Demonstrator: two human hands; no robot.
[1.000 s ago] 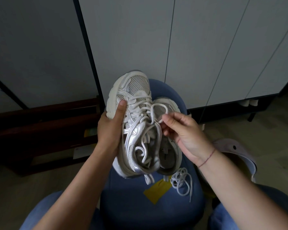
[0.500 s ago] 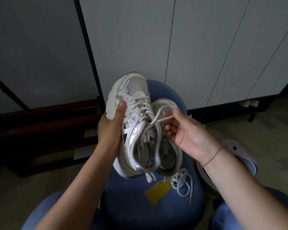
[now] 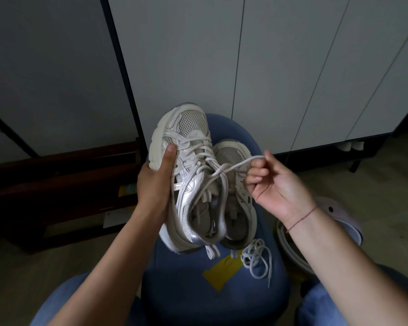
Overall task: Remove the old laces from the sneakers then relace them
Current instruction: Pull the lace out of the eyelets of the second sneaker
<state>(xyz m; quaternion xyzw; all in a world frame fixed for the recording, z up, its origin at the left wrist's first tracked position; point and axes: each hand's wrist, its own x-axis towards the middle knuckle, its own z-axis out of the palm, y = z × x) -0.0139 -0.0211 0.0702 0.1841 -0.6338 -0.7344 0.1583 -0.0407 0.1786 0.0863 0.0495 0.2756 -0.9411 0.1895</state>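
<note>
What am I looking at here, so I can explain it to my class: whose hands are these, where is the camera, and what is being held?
There is no machine here. A person wears a camera on the head, so the one picture looks forward and down at their own two bare hands. The left hand grips a white sneaker by its side and holds it up. The right hand pinches a loop of that shoe's lace and holds it out to the side. A second sneaker, which seems to have no lace, lies on a blue stool just behind. A loose lace and a yellow scrap also lie on the stool. Cabinet doors stand in the background.
</note>
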